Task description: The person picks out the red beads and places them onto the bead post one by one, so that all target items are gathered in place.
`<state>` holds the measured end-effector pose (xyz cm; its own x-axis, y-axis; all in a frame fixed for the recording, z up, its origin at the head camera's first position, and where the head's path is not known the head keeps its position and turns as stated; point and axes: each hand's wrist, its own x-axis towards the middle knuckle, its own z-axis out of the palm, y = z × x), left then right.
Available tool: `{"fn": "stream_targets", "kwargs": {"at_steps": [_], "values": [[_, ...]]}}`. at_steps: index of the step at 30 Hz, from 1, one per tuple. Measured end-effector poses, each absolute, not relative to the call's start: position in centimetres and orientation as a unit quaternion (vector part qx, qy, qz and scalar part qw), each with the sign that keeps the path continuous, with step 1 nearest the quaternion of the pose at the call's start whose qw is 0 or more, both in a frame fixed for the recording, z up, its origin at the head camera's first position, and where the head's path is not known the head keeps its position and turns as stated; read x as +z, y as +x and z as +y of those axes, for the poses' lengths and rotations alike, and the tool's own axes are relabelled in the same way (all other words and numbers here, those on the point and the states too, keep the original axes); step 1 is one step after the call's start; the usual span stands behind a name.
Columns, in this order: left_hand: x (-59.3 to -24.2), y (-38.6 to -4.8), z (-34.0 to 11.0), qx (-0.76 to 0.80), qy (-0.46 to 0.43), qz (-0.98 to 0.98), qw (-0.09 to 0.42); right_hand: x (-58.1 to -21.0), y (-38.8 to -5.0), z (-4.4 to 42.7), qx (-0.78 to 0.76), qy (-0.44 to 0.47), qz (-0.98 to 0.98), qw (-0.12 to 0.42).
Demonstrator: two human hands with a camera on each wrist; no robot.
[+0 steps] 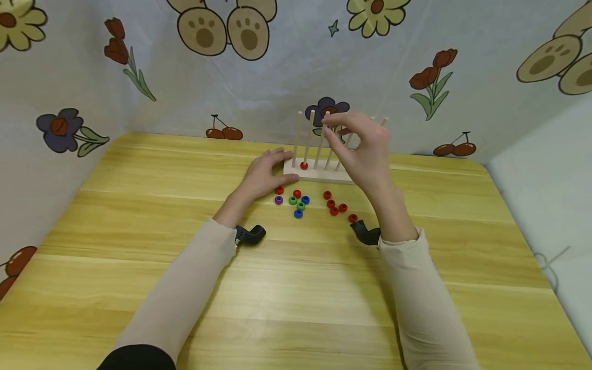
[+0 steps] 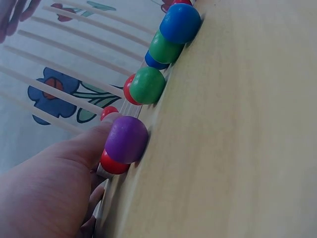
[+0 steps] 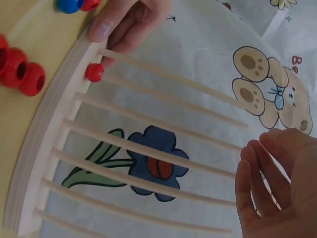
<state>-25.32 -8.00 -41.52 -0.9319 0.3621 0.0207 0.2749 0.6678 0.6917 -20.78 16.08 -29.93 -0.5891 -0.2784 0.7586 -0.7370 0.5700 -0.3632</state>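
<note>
My left hand (image 1: 264, 172) grips the left end of a pale wooden peg rack (image 1: 319, 174), thumb along the front of the base, other fingers behind it. Several upright pegs stand on the rack. A red bead (image 3: 94, 73) sits at the foot of the second peg from the left. My right hand (image 1: 367, 146) is at the top of the third peg (image 1: 320, 146), thumb and forefinger brought together by its tip. Whether a bead is between those fingertips is hidden. In the left wrist view, a purple bead (image 2: 126, 140) lies just beside my left thumb.
In front of the rack lie loose beads: a green bead (image 1: 293, 200), a blue bead (image 1: 298, 214) and others on the left, several red ones, including a red bead (image 1: 343, 207), on the right. A patterned cloth (image 1: 277, 87) hangs behind the wooden table (image 1: 296, 298).
</note>
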Motion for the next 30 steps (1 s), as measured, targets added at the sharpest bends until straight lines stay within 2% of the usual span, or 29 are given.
{"fn": "stream_targets", "kwargs": {"at_steps": [13,22,30], "values": [[-41.6,-25.3,-8.1,0.366,0.18,0.911,0.055,-32.3,-19.7,19.0,0.356,0.257,-0.877,0.195],[-41.5,-25.5,-8.0,0.366,0.179,0.912,0.053,-33.6,-20.1,20.0,0.375,0.24,-0.887,0.123],[-41.5,-25.4,-8.0,0.366,0.177,0.912,0.058,-35.4,-21.0,20.8,0.411,0.218,-0.885,-0.007]]}}
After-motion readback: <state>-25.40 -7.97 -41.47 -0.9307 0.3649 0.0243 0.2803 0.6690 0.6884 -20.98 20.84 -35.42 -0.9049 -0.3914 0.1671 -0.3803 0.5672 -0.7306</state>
